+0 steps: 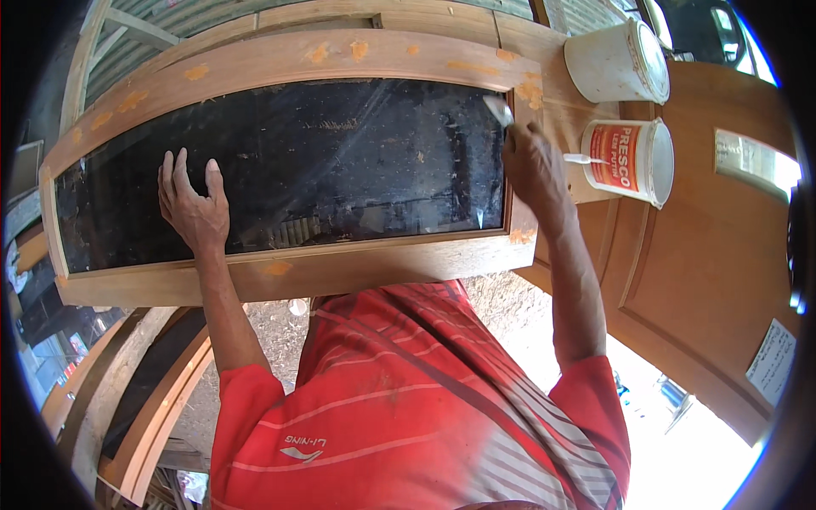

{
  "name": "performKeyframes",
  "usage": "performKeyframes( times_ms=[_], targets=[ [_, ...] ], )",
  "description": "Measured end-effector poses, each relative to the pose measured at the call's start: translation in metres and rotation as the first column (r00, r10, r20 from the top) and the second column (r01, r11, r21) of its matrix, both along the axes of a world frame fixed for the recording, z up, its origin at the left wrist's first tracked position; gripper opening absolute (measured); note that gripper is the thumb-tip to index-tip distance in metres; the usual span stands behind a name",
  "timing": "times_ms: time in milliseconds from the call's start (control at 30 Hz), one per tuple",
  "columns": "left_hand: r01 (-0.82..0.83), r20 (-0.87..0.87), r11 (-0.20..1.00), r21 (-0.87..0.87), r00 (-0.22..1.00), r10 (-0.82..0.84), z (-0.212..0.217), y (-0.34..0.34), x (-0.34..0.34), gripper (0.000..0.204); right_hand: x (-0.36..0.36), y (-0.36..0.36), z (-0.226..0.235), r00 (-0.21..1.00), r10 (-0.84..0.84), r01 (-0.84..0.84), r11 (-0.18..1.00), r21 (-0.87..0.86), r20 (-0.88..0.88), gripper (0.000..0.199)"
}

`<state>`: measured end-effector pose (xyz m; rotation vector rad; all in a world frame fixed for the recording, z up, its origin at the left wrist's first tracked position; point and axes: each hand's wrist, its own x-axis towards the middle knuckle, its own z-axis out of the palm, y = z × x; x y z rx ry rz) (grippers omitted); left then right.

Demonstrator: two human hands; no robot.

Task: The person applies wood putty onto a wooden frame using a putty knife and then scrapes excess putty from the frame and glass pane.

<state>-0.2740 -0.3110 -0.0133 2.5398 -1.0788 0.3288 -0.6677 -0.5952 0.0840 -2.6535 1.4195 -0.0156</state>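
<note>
A wooden panel frame (374, 265) with a curved far edge and orange filler patches lies across in front of me. Inside it sits a dark, glossy, dusty pane (340, 161) marked with pale smears. My left hand (194, 202) rests over the pane's left part, fingers spread, holding nothing. At the far right corner, my right hand (537, 170) is closed round what looks like a putty knife (498, 110). Its pale flat blade is over the pane, close to the frame's inner edge; the handle is mostly hidden by my fingers.
Two white buckets lie to the right: a plain bucket (599, 64) and a red-labelled bucket (616, 161). A large brown wooden door (705, 246) stands at the right. Curved wooden pieces (161, 408) are at the lower left. Corrugated sheeting (212, 21) shows behind.
</note>
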Motion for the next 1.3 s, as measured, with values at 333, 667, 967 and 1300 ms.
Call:
performKeyframes(
  times_ms=[333, 667, 967, 1300],
  targets=[
    [0.04, 0.014, 0.998, -0.041, 0.999, -0.04, -0.003, -0.002, 0.007, 0.054, 0.002, -0.014, 0.006, 0.999, 0.005, -0.007, 0.998, 0.057, 0.041, 0.019],
    [0.036, 0.033, 0.999, -0.024, 0.999, -0.035, 0.004, -0.006, 0.003, 0.054, 0.002, 0.023, -0.01, 0.993, -0.071, 0.062, 0.994, 0.092, 0.098, 0.016],
    [0.372, -0.843, 0.854, -0.364, 0.258, -0.472, 0.066, -0.06, -0.16, 0.058, 0.034, 0.111, -0.014, 0.685, -0.236, -0.018, 0.94, 0.34, 0.689, 0.019],
    [0.478, -0.988, 0.866, -0.145, -0.023, -0.152, 0.071, -0.112, -0.201, 0.046, -0.029, 0.111, -0.015, 0.713, -0.24, -0.006, 0.937, 0.349, 0.659, 0.031]
  ],
)
